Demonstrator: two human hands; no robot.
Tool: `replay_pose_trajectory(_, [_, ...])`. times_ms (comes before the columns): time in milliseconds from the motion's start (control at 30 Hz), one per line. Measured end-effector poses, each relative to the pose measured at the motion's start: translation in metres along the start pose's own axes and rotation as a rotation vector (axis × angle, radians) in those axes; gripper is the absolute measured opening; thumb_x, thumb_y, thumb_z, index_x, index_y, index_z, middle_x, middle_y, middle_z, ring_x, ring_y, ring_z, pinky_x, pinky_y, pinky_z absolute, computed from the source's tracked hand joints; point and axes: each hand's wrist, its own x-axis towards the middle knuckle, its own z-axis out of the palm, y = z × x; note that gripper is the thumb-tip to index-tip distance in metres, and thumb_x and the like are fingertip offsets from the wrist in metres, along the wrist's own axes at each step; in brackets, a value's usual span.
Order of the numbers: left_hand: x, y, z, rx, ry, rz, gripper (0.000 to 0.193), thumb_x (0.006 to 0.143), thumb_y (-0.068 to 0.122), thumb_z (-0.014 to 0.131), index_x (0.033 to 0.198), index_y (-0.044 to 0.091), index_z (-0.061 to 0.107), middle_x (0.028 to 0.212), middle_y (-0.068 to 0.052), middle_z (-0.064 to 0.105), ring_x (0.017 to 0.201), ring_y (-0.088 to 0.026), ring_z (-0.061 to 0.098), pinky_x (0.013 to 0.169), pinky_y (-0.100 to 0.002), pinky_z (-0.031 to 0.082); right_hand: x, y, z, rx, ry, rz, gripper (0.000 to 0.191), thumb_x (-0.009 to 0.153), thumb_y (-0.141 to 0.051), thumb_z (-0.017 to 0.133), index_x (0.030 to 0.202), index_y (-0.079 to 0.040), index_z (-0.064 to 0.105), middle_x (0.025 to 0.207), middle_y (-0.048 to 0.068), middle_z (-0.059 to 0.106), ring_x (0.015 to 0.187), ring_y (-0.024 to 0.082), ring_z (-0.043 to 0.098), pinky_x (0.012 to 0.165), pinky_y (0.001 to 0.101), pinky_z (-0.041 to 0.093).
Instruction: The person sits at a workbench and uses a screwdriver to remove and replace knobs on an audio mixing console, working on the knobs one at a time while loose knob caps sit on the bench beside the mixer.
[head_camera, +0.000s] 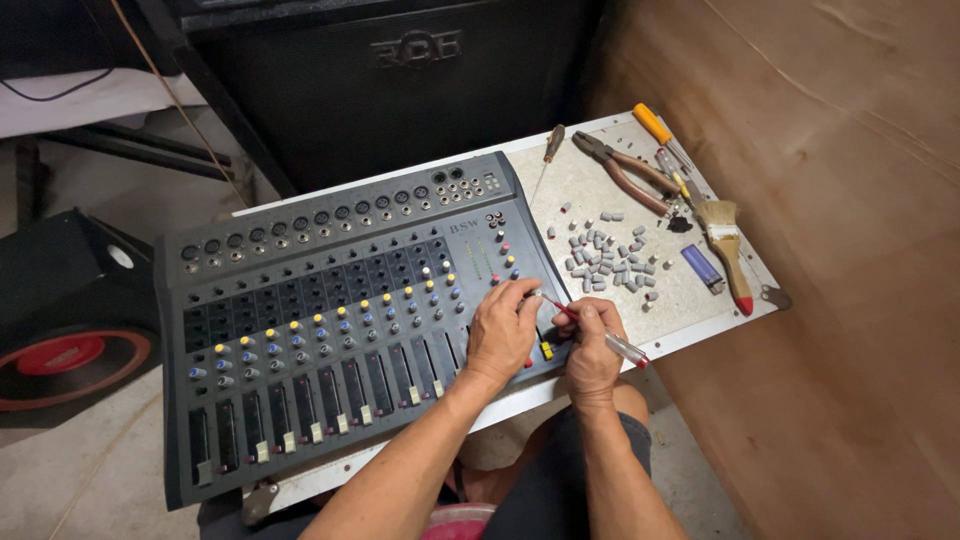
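Head view, mixer: a grey audio mixing console (340, 310) is laid across a speckled white table (690, 300), its rows of coloured knobs and faders facing up.
Head view, left hand: the left hand (503, 328) is rested on the console's right end, its fingers curled down onto the panel; nothing is seen gripped in it.
Head view, right hand: the right hand (592, 340) is closed around a thin screwdriver (600, 333) with a clear handle, whose red shaft is pointed at the panel beside the left fingertips.
Head view, table: a scatter of small grey knob caps (610, 258) is spread right of the console, with pliers (628, 172), a paintbrush (726, 245), a blue lighter (702, 268) and an orange-handled screwdriver (660, 132) beyond.
Head view, surroundings: a black speaker cabinet (390, 80) is stood behind the table.
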Motion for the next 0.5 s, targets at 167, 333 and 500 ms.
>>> replay_pose_trajectory(167, [-0.0012,-0.0071,0.0042,0.009,0.011,0.025,0.02,0.093,0.012,0.065,0.111,0.004,0.071,0.104,-0.016,0.072,0.101,-0.038,0.067,0.089,-0.043,0.053,0.0001,-0.0007,-0.0003,-0.03,0.005,-0.003,0.021,0.106,-0.02,0.051,0.102,-0.001,0.061,0.083,0.009,0.069,0.073,0.013,0.062,0.07,0.0272,0.05])
replay_pose_trajectory(333, [-0.0016,-0.0101,0.0061,0.017,0.016,0.029,0.022,0.093,0.012,0.065,0.113,0.004,0.071,0.106,-0.017,0.073,0.102,-0.038,0.067,0.09,-0.044,0.053,-0.0002,-0.0003,-0.0008,-0.016,0.002,-0.009,0.021,0.106,-0.019,0.051,0.102,-0.001,0.061,0.083,0.009,0.069,0.073,0.014,0.063,0.071,0.0272,0.05])
replay_pose_trajectory(500, [-0.0013,-0.01,0.0055,0.011,0.008,0.017,0.023,0.092,0.013,0.066,0.113,0.004,0.071,0.106,-0.018,0.073,0.102,-0.038,0.067,0.09,-0.044,0.053,0.0,0.0006,-0.0011,0.006,-0.005,-0.017,0.022,0.106,-0.02,0.051,0.103,-0.001,0.061,0.083,0.01,0.069,0.072,0.014,0.061,0.071,0.0274,0.05])
